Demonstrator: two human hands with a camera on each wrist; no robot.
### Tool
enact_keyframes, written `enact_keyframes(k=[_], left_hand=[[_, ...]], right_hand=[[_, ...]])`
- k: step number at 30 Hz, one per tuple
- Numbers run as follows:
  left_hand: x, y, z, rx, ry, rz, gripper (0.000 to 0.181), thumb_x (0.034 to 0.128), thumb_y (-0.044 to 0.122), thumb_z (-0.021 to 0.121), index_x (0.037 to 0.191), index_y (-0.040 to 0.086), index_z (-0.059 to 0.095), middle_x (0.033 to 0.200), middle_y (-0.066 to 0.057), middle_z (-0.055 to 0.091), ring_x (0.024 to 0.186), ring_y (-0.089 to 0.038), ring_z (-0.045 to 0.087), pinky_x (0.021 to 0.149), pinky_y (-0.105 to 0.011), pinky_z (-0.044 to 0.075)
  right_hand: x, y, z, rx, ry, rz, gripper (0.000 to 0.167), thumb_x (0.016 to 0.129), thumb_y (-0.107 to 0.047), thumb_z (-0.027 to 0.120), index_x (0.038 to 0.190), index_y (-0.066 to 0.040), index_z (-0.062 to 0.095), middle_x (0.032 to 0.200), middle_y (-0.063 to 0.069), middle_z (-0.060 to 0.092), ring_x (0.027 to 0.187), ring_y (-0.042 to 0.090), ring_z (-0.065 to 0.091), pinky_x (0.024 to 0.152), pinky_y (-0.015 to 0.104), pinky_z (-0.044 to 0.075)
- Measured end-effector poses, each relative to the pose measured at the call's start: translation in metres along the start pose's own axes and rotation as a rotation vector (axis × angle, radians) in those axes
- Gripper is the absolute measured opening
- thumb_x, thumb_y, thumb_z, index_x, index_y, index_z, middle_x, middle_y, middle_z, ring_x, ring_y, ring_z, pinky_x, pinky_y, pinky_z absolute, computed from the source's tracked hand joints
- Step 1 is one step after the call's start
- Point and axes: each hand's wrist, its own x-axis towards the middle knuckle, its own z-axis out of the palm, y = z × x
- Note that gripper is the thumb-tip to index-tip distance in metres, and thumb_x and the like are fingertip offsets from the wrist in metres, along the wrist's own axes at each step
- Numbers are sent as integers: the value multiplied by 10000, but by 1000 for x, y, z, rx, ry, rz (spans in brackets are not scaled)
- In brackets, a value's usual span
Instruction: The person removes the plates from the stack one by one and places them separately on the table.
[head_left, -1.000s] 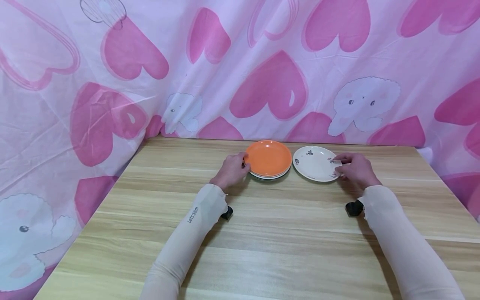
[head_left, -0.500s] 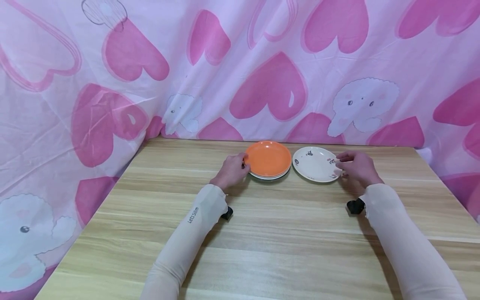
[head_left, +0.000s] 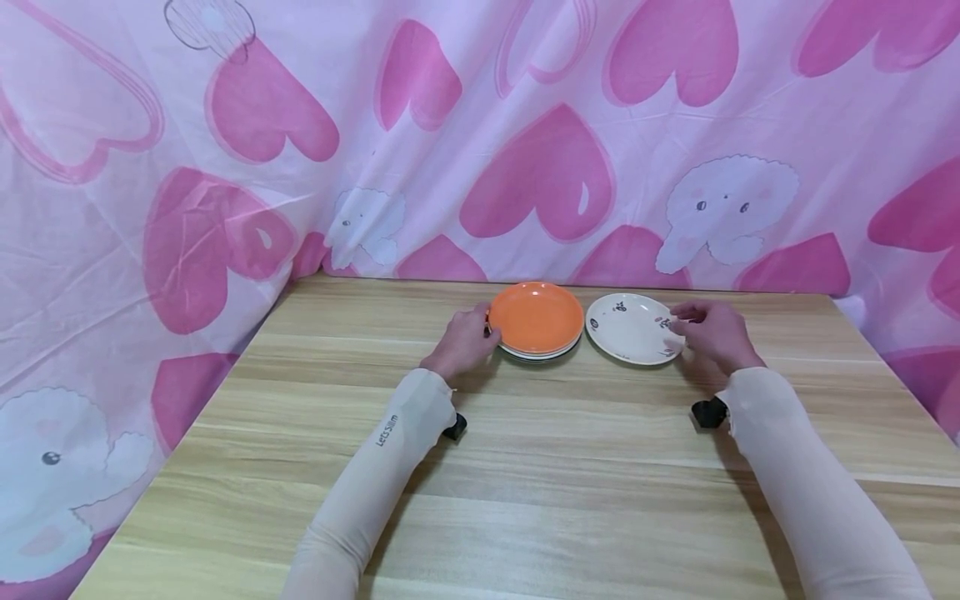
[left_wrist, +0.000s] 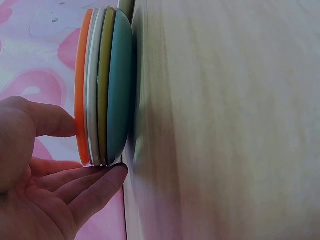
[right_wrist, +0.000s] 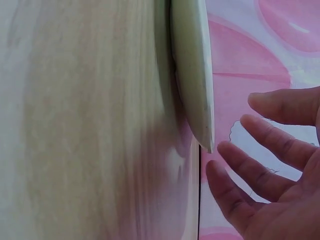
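Note:
A stack of plates stands near the table's back edge, an orange plate [head_left: 536,317] on top. In the left wrist view white, yellow-green and teal plates [left_wrist: 120,90] lie below the orange one [left_wrist: 81,90]. My left hand [head_left: 463,340] is at the stack's left rim, its thumb touching the orange plate and its fingers [left_wrist: 95,192] against the stack's side. Just right of the stack lies a white patterned plate [head_left: 628,330]. My right hand [head_left: 716,335] is at that plate's right rim; in the right wrist view its relaxed fingers [right_wrist: 255,170] stand apart from the plate [right_wrist: 195,75].
The wooden table [head_left: 570,475] stretches toward the front. A pink curtain [head_left: 450,167] with hearts and white animal figures hangs behind it and along the left side. Black devices [head_left: 708,414] sit at both wrists.
My right hand has loosened slightly at the white plate's rim and shifted a little to the right. The plates and my left hand have stayed in place.

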Motion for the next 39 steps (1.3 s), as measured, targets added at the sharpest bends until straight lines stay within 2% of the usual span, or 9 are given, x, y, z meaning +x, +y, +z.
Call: enact_keyframes(k=[4, 10, 15, 18, 27, 35, 37, 39], left_hand=[[1, 0, 0, 3, 0, -5, 519, 1008, 216, 541, 1474, 12, 435, 1119, -116, 682, 914, -192, 603, 811, -298, 534], [2, -1, 1, 21, 5, 1, 509, 1006, 219, 548, 1458, 6, 448, 1112, -116, 681, 929, -194, 605, 820, -301, 543], [2, -1, 1, 9, -4, -6, 523, 1003, 220, 547, 1465, 2, 436, 1178, -137, 671, 967, -205, 603, 848, -312, 545], [2, -1, 0, 4, -2, -14, 525, 1000, 225, 551, 1463, 4, 436, 1216, -148, 661, 1000, -214, 598, 884, -329, 547], [1, -1, -1, -1, 16, -17, 480, 993, 227, 565, 1413, 16, 467, 1271, -166, 641, 1078, -244, 602, 963, -366, 544], [1, -1, -1, 1, 13, -18, 446, 993, 220, 574, 1384, 24, 486, 1232, -149, 653, 1014, -221, 596, 893, -335, 544], [1, -1, 0, 5, 10, -12, 430, 990, 220, 581, 1363, 20, 505, 1162, -139, 670, 971, -211, 600, 847, -315, 540], [2, -1, 0, 5, 8, -7, 412, 986, 216, 588, 1338, 12, 525, 1075, -124, 675, 921, -198, 602, 793, -290, 529]], right_hand=[[0, -2, 1, 12, -1, 5, 457, 1000, -259, 578, 1366, 13, 541, 1330, 253, 516, 1141, 371, 469, 865, 323, 440], [0, -6, 3, 42, -3, -10, 441, 992, -247, 593, 1350, 9, 559, 1333, 246, 535, 1163, 359, 468, 885, 309, 435], [-1, -11, 3, 59, -4, -10, 460, 997, -267, 583, 1360, 13, 546, 1398, 264, 506, 1277, 418, 421, 1029, 498, 427], [-2, -18, 4, 78, 0, -19, 457, 999, -257, 576, 1368, 9, 543, 1414, 265, 506, 1305, 428, 418, 1093, 552, 392], [1, -31, 18, 107, 16, -70, 395, 986, -191, 605, 1322, 16, 587, 1373, 249, 555, 1313, 409, 460, 1098, 518, 402], [3, -46, 33, 126, -4, -115, 373, 973, -170, 622, 1300, 9, 608, 1349, 241, 582, 1293, 395, 496, 1111, 514, 394], [3, -50, 37, 128, -13, -133, 380, 976, -165, 624, 1312, 11, 598, 1338, 242, 591, 1259, 386, 520, 1075, 473, 431], [5, -53, 41, 127, -21, -157, 403, 976, -161, 630, 1336, 12, 578, 1327, 246, 601, 1226, 378, 552, 1006, 372, 482]])
